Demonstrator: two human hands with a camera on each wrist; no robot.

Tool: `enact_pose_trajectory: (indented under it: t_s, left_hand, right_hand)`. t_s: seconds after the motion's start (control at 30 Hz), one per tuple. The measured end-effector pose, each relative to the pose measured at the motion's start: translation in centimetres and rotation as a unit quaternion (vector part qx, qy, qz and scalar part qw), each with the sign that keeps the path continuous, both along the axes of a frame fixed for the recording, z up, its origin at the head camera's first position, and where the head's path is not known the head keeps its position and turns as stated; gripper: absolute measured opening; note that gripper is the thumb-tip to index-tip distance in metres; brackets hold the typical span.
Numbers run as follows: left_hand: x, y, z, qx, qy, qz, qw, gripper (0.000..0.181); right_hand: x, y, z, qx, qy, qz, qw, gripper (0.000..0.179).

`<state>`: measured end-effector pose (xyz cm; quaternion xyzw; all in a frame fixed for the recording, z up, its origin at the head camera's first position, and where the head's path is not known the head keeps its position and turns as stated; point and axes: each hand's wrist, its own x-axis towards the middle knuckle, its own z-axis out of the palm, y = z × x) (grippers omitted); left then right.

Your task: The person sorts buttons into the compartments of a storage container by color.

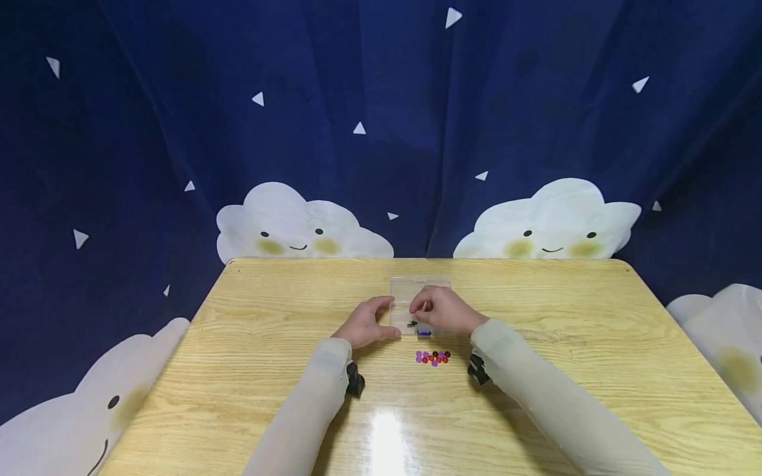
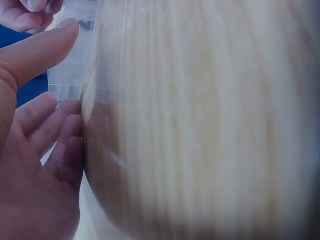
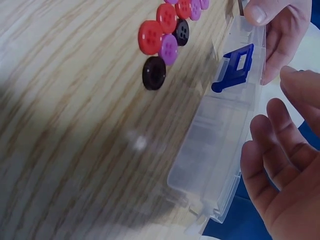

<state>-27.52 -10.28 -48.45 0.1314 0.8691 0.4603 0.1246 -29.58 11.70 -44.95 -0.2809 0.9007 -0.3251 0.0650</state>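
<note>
Head view had my left fingers (image 1: 380, 303) spread against the box (image 1: 401, 287), seemingly steadying it, and my right fingers (image 1: 424, 296) bent together above it, whether gripping anything I couldn't tell, with buttons (image 1: 438, 360) on the surface (image 1: 536, 297) nearer me, perhaps for easy reach.

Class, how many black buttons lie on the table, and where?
2. In the head view, one black button lies at the right end of the button group; the second is along the side facing the clear box. None there looks hidden.

Clear box (image 1: 401, 291) partly hidden by fingers (image 1: 420, 298)
</note>
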Motion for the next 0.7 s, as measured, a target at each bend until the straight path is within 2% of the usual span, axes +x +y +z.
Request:
enact_pose_trajectory:
  t_s: [0.27, 0.5, 0.7]
  left_hand:
    - [0.16, 0.06, 0.17, -0.003, 0.002, 0.000, 1.0000, 0.078]
    - [0.12, 0.13, 0.14, -0.003, 0.000, -0.002, 1.0000, 0.079]
    - [0.13, 0.04, 0.04, -0.004, 0.001, -0.001, 1.0000, 0.079]
  right_hand:
    - [0.17, 0.30, 0.18, 0.005, -0.003, 0.000, 1.0000, 0.008]
    - [0.22, 0.54, 0.30, 0.017, -0.018, -0.018, 0.9995, 0.009]
    - [0.51, 0.57, 0.46, 0.008, -0.004, -0.004, 1.0000, 0.009]
